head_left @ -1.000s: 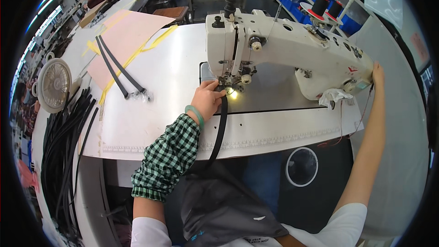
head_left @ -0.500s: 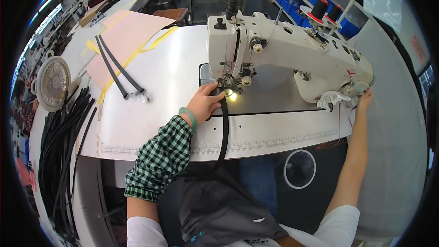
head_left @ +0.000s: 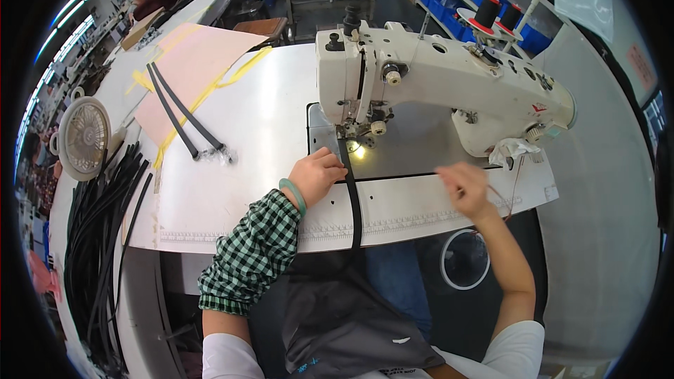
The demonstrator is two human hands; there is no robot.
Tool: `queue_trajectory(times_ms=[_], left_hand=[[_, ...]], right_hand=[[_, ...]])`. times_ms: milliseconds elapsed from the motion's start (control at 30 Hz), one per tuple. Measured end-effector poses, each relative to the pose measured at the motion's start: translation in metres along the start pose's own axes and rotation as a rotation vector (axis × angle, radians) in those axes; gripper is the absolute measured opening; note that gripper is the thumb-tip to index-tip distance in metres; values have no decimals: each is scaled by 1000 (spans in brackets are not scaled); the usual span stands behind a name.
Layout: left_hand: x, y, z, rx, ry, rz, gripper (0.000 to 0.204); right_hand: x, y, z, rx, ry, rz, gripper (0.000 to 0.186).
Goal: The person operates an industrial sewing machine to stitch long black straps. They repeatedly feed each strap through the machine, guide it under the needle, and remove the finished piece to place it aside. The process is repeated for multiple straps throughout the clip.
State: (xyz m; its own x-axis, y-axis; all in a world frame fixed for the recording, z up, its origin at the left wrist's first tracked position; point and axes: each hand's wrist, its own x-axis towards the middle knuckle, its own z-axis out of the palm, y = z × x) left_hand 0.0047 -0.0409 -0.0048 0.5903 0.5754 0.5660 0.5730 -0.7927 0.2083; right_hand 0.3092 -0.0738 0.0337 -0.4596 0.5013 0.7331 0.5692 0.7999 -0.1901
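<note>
A long black strap (head_left: 354,210) runs from under the presser foot of a white sewing machine (head_left: 435,74) over the table's front edge towards my lap. My left hand (head_left: 317,177), wearing a green bangle and a checked sleeve cover, has its fingers bunched at the strap's left edge, just in front of the needle area. They appear to pinch the strap there. My right hand (head_left: 465,188) is in the air over the right part of the table, away from the strap. Motion smears its fingers, which look partly curled. The machine's lamp lights the metal plate by the foot.
Two dark straps (head_left: 179,116) with clear-wrapped ends lie on a pink sheet taped in yellow. At the far left hang many black straps (head_left: 95,238), beside a small round fan (head_left: 84,133). Thread cones (head_left: 486,14) stand behind the machine. A printed ruler runs along the front edge.
My right hand has left the machine's handwheel at the right and moved left over the table. My left hand has drawn back from the presser foot towards me, along the strap.
</note>
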Motion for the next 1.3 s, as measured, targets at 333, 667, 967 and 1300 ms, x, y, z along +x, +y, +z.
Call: queue_trajectory(times_ms=[333,667,967,1300], left_hand=[[-2,0,-2,-38,-2,-81,17],[5,-29,-9,-163,-84,-197,25],[92,-117,39,260,-213,-711,60],[85,-146,37,-915,408,-879,47]], right_hand=[[29,-46,95,326,-386,-305,27],[31,-48,95,346,-343,-299,24],[25,-23,81,554,-295,261,28],[15,-22,86,737,-248,553,13]])
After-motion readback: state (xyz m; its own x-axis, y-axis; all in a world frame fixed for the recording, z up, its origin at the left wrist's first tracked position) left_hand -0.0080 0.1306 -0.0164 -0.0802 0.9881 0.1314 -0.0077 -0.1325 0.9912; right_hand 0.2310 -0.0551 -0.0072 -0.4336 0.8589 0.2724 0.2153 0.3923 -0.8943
